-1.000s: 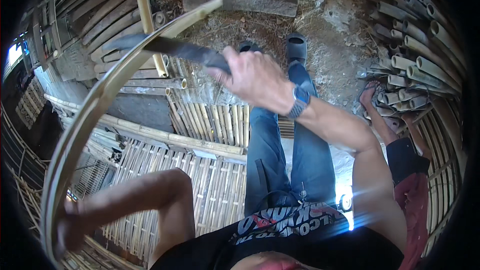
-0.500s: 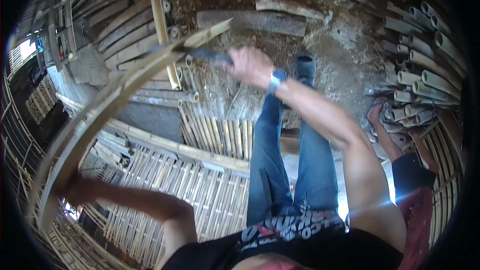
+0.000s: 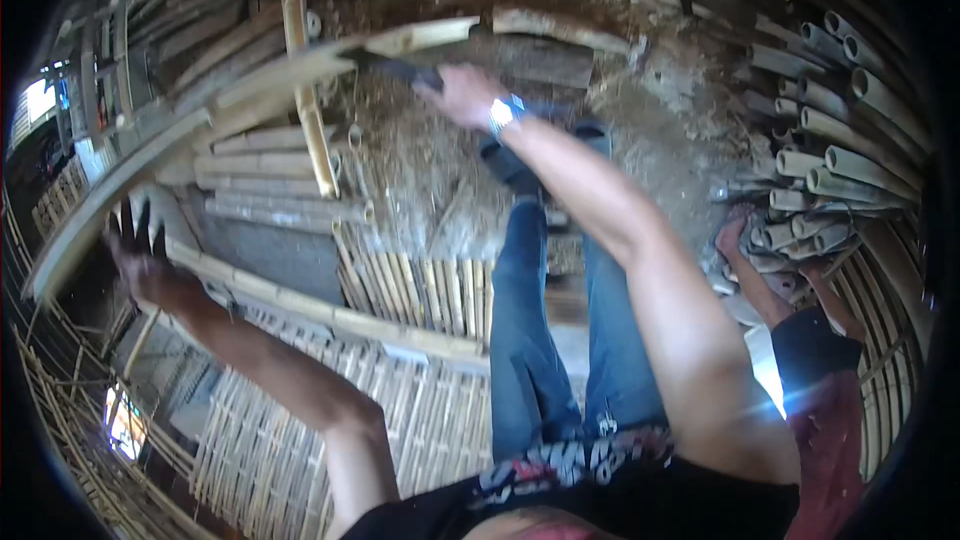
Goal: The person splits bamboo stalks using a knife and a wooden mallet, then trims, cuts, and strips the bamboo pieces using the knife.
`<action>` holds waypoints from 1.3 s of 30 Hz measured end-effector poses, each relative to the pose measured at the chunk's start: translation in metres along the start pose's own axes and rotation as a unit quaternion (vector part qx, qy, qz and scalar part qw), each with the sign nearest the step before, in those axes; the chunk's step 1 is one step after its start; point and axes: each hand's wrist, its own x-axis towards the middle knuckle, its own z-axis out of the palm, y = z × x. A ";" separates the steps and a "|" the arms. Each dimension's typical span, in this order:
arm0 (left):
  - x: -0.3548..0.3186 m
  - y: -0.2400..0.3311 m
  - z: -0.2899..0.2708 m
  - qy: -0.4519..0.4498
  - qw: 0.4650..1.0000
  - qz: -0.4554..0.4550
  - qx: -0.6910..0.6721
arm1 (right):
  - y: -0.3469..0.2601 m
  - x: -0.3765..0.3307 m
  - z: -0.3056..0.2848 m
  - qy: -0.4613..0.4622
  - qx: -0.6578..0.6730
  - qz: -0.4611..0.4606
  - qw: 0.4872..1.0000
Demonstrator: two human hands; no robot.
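Note:
A long, pale length of split bamboo arcs across the upper left, its cut end near the top middle. My right hand, with a watch on the wrist, is closed around the handle of a dark-bladed knife. The blade reaches to the bamboo's far portion; motion blur hides how deep it sits in it. My left hand is stretched out at the far left with spread fingers beside the bamboo's near part. Whether the fingertips touch it, I cannot tell.
A bamboo pole stands across the upper left. Stacked bamboo tubes lie at the right, next to another person. A slatted bamboo platform fills the lower left, edged by a long bamboo rail. More poles lie at the upper left.
The split bamboo has swung upward at its near end. My right hand and the knife have moved up and left. My left hand has risen, its fingers now spread.

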 end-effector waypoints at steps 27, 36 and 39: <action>-0.049 0.031 -0.040 0.242 0.963 0.010 -0.121 | 0.032 -0.021 0.031 0.009 -0.014 0.026 1.000; -0.031 -0.037 0.030 0.010 0.936 -0.160 -0.313 | -0.001 -0.052 0.010 -0.055 0.033 -0.012 0.998; -0.004 0.032 0.043 0.101 0.968 0.016 -0.228 | -0.049 -0.083 -0.008 -0.054 0.042 -0.084 0.994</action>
